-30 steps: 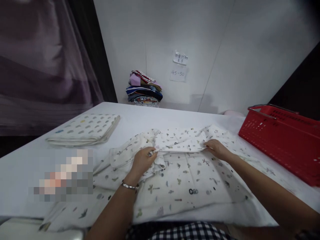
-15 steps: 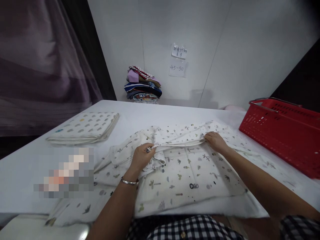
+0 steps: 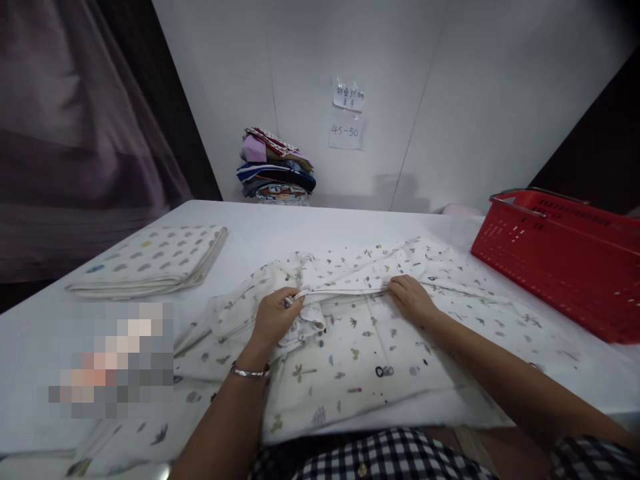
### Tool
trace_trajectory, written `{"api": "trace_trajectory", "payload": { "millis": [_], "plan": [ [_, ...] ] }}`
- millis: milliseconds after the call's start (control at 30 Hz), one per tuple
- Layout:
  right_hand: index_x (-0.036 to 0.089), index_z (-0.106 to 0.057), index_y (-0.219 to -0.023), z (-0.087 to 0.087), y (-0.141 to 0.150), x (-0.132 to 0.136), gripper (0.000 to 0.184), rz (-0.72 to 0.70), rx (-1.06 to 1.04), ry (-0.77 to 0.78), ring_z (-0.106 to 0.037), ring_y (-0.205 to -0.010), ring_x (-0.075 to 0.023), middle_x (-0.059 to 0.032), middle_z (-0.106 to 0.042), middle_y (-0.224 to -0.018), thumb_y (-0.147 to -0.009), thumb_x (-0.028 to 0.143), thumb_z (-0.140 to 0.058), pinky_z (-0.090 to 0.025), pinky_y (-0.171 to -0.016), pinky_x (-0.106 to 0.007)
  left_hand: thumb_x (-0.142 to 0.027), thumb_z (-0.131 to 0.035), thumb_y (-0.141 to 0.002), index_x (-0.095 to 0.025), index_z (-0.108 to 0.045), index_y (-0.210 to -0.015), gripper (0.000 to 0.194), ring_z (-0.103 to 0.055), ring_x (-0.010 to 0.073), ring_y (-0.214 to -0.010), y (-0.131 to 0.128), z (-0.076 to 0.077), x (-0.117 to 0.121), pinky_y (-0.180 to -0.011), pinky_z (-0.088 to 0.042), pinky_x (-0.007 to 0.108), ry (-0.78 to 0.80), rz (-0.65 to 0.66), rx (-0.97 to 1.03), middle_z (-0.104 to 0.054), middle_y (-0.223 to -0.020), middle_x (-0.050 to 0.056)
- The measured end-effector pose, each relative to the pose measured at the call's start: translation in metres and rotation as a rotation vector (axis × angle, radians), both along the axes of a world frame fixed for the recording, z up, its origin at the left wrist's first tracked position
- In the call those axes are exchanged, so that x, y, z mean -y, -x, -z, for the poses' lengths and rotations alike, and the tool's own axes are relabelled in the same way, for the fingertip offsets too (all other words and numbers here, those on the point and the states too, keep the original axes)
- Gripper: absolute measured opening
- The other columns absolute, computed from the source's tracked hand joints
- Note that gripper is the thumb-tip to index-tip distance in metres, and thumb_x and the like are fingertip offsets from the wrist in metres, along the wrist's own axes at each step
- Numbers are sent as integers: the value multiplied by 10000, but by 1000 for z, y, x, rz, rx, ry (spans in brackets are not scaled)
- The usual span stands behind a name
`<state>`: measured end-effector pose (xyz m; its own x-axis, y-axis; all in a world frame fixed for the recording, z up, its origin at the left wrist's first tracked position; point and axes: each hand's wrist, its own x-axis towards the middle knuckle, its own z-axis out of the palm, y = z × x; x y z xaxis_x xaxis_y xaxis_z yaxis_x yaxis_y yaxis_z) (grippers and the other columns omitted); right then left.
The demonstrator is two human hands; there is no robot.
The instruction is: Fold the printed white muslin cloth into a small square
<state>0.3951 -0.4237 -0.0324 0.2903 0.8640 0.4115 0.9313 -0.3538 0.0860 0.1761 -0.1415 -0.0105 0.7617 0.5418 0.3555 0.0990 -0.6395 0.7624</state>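
While your left hand (image 3: 273, 319) and right hand (image 3: 410, 300) are pinching the cloth's (image 3: 360, 353) folded edge, it's looking soft, light and floppy, so hold that hem.

Laundry-folding workroom: folded cloths (image 3: 150, 260), red basket (image 3: 565, 257).

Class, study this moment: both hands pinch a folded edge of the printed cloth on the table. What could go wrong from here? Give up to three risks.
1. The left hand grips a bunched, crumpled corner of the printed cloth, while the right hand holds a flatter edge; the fold may well come out uneven.
2. The cloth's near part hangs over the table edge by the person's lap, so it might slide off.
3. The cloth spreads out towards the red basket; a pull could perhaps snag it there.
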Motion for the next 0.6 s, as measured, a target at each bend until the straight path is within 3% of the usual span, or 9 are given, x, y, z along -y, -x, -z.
{"api": "trace_trajectory", "payload": {
  "millis": [233,400,600],
  "plan": [
    [167,-610,-969,-2,-6,-11,245,88,-57,22,-538,-911,-211,-100,-614,-1010,-866,90,-401,-445,-725,-304,-327,-565,-746,-199,-691,-788,184,-528,101,-540,1,-1,1,-493,-387,183,-8,-2,13,-657,-670,-27],
    [203,-573,-1047,-2,-2,-12,241,96,-200,42,-577,-928,-177,-73,-580,-1142,-927,209,-364,-461,-682,-268,-333,-560,-749,-197,-692,-810,199,-507,96,-515,2,-2,1,-481,-383,186,-12,9,9,-662,-679,-22],
    [219,-585,-1084,-2,9,-23,277,92,-196,20,-588,-914,-185,-81,-589,-1120,-939,262,-352,-475,-667,-277,-315,-555,-749,-200,-690,-803,186,-527,101,-534,1,-3,2,-501,-400,188,-37,14,8,-675,-700,-20]
  ]
}}
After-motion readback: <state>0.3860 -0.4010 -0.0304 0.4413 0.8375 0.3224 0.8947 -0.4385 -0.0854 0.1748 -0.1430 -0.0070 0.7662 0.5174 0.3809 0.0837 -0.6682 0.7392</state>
